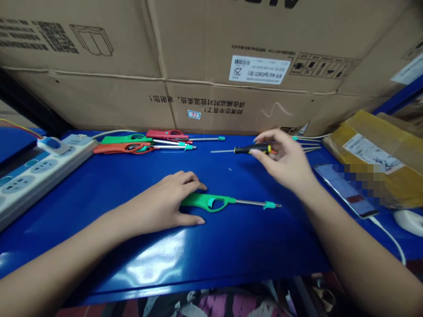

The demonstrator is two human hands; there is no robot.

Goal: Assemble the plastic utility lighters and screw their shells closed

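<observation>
A green long-nosed lighter (218, 202) lies on the blue table (231, 246), its metal tube pointing right. My left hand (165, 203) rests over its handle end, fingers closed around it. My right hand (284, 160) is raised a little further back and pinches a screwdriver (244, 150) with a black and yellow handle, its thin shaft pointing left.
Several more lighters (132, 144), red, green and orange, lie at the back left. A white power strip (36, 169) runs along the left edge. A phone (345, 189), a taped yellow parcel (380, 154) and loose metal tubes (309, 144) sit at the right. Cardboard boxes (198, 66) wall the back.
</observation>
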